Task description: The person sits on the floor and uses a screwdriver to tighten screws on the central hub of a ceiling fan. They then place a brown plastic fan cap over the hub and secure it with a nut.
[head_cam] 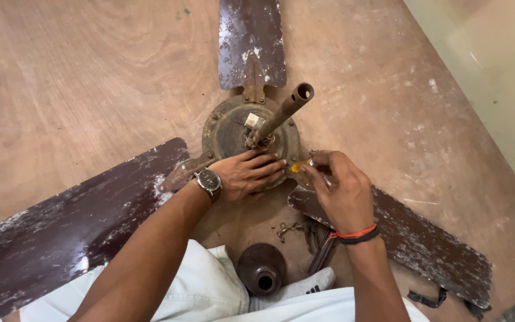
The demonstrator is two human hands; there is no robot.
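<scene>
An old brown ceiling fan lies on a wooden surface, its round motor housing (225,128) facing up with a rusty rod (281,113) sticking out of the middle. My left hand (247,175), with a wristwatch on the wrist, lies flat on the near rim of the housing. My right hand (341,188) grips a yellow-handled screwdriver (299,166), whose tip points at the housing's right rim, beside my left fingertips. Three worn blades reach out: one far (251,39), one left (61,232), one right (424,244).
A dark brown dome-shaped cover (261,268) stands by my knees. Small loose metal parts (287,229) and a dark tool (322,250) lie near it. A black scrap (427,298) lies at the right blade's end. The wooden board's edge (478,113) runs diagonally at right.
</scene>
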